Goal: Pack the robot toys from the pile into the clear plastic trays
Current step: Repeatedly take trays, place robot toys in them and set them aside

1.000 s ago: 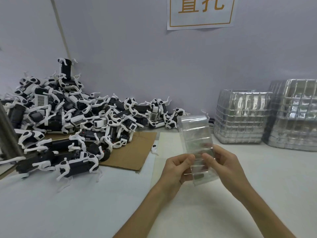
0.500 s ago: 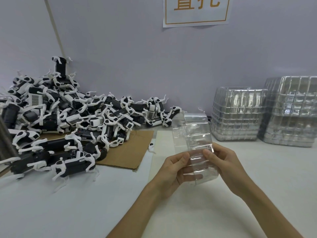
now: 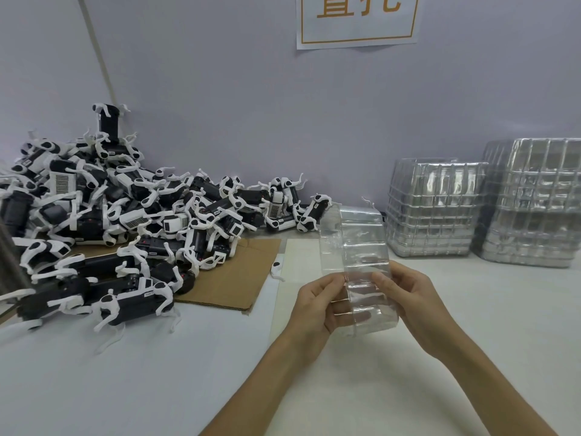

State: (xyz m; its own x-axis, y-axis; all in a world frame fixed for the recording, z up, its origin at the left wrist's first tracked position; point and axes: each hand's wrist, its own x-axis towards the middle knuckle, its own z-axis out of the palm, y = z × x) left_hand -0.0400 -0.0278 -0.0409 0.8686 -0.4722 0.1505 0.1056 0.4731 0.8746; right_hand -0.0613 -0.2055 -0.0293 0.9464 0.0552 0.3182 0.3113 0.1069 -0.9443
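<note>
Item: clear plastic tray [image 3: 361, 243], pinched between my left hand [image 3: 314, 309] and right hand [image 3: 412, 297]; thin walls could buckle if squeezed.

Sign [image 3: 356, 29], white paper, orange border, on wall [image 3: 220, 105]: two large orange Chinese characters, tops cut off by frame edge, not read with certainty. Barcode labels [image 3: 62, 186] noted on several toys [image 3: 132, 305]: digits illegible.
</note>
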